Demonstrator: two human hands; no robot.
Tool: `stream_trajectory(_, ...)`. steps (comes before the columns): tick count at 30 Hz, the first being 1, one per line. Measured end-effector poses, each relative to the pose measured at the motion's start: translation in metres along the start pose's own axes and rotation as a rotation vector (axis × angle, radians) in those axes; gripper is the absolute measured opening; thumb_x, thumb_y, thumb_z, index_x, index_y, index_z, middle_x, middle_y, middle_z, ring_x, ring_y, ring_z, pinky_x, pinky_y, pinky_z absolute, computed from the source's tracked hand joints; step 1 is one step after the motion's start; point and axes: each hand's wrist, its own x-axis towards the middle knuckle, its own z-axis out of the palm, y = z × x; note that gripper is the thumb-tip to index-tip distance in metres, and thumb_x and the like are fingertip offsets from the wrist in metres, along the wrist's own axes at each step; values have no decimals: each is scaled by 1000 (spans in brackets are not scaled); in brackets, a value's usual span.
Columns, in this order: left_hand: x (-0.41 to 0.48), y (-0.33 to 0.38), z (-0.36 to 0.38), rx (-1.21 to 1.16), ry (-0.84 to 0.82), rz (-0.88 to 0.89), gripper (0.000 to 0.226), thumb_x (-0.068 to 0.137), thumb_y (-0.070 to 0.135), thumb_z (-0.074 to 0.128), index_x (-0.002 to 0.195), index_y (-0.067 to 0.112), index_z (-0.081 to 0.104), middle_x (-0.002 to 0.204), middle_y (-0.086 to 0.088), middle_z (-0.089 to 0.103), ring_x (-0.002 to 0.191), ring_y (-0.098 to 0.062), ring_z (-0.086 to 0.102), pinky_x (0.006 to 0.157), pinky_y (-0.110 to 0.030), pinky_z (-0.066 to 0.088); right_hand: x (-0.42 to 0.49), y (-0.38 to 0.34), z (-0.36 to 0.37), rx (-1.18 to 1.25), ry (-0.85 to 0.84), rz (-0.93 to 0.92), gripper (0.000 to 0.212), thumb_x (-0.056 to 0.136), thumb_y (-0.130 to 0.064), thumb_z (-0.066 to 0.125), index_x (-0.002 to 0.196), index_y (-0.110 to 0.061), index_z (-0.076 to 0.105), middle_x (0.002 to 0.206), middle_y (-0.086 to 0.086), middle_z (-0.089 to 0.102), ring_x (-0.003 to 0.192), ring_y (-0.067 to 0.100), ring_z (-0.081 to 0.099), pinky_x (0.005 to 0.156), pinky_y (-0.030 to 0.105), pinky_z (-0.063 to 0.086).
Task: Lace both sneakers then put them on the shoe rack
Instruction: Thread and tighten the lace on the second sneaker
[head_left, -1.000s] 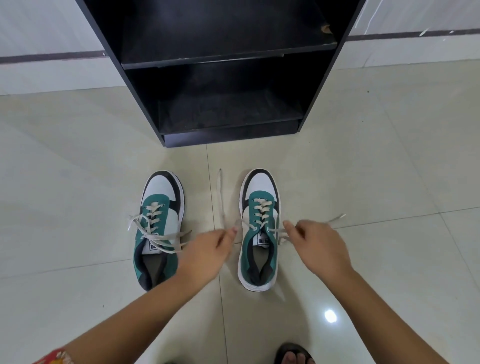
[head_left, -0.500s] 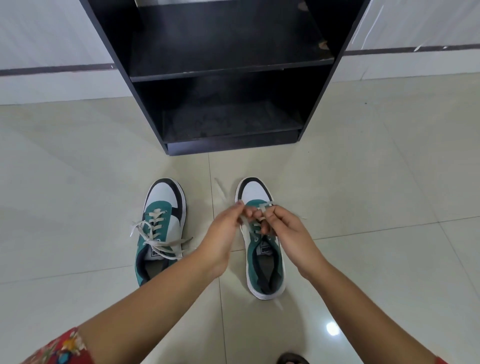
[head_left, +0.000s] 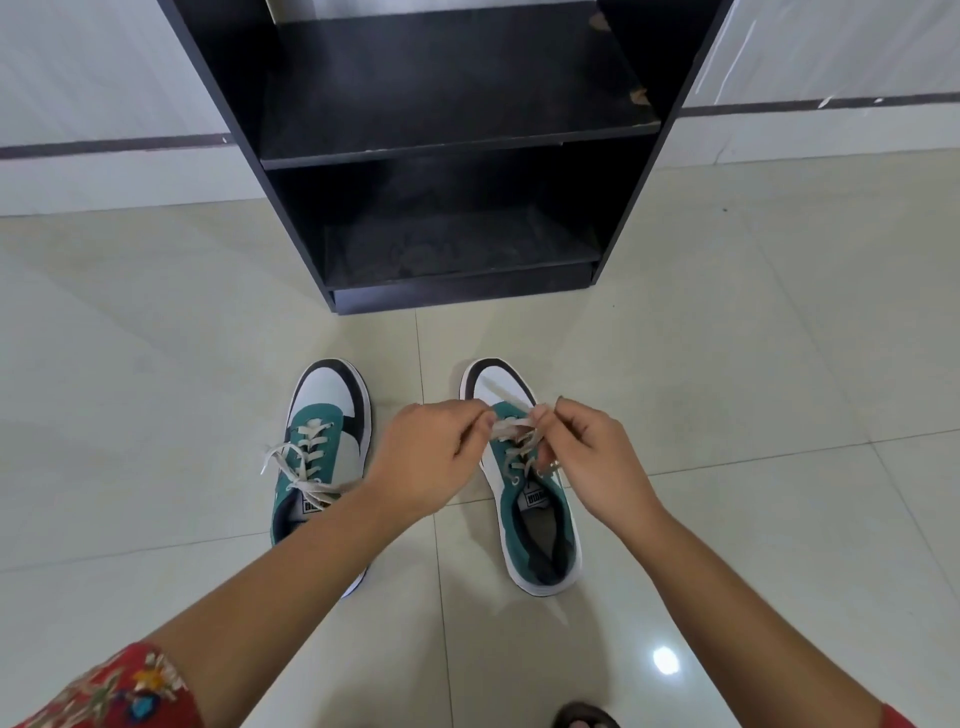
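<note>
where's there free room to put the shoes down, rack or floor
Both rack shelves look bare: the upper shelf and the lower shelf. Floor is open between the rack's base and the sneaker toes, and wide on both outer sides. It is crowded over the right sneaker, where left hand and right hand pinch the lace.

Counted: two sneakers, right sneaker (head_left: 524, 483) beneath the fingers (head_left: 488, 418), left sneaker (head_left: 324, 447) beside; one shoe rack (head_left: 447, 156) beyond; two hands.
</note>
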Motion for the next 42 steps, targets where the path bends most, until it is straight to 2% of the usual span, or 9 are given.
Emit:
stream_trajectory(4,-11,-14,0,306,-111,-196,30,93,32,41,85,14,64,59,2,56,59,-24,59,57,-27,31,3,8,0,128,54,53,26,95,-28,49,82,-16,68,51,-2,57,53,19,57,68,39,53)
stream_trajectory(7,-14,-22,2,394,-353,-288,30,93,26,37,112,22,59,103,-1,68,94,-23,62,75,-32,39,5,9,1,163,-20,76,24,94,-21,51,84,-9,70,58,1,60,51,15,56,62,28,49)
stream_trajectory(10,-12,-11,2,-293,-375,-250,47,82,13,44,125,31,51,124,9,60,116,-8,53,99,-27,38,4,7,4,176,-117,62,21,94,-18,53,87,-6,69,67,1,65,55,13,57,61,23,48)
stream_trajectory(13,-6,6,5,-706,-465,-250,45,73,15,48,115,32,53,106,9,64,105,0,56,91,-16,40,3,6,6,113,-112,37,18,92,-18,54,86,-6,66,62,3,63,59,14,60,65,29,51)
stream_trajectory(20,-11,11,28,-322,24,-57,8,76,12,63,84,13,61,76,7,52,70,-10,48,60,-17,38,-2,5,8,109,-62,46,25,94,-25,53,85,-2,60,59,1,68,53,18,66,61,26,54)
stream_trajectory(28,-3,6,29,-650,-190,-228,29,75,16,64,75,31,39,65,18,55,66,-6,54,60,-28,46,3,2,3,138,-76,-54,26,94,-21,54,76,-1,52,70,23,61,53,19,51,58,37,47)
stream_trajectory(34,2,3,20,-402,-235,-166,31,73,34,71,83,41,43,65,9,57,59,-9,52,60,-32,45,3,1,-2,61,-289,-129,24,90,-15,58,67,-22,63,73,-4,56,70,11,53,69,22,42)
stream_trajectory(39,-5,6,19,-290,35,-153,27,71,30,70,91,38,54,65,11,52,63,-9,53,56,-24,43,7,1,1,248,-88,75,18,90,-11,57,75,-7,66,67,5,63,52,13,49,56,27,42)
stream_trajectory(42,-7,0,17,23,186,175,33,77,24,68,107,36,60,74,10,62,55,-10,54,46,-19,41,11,3,-1,326,-69,240,21,89,-12,60,72,-1,60,52,-1,54,41,11,45,52,26,40)
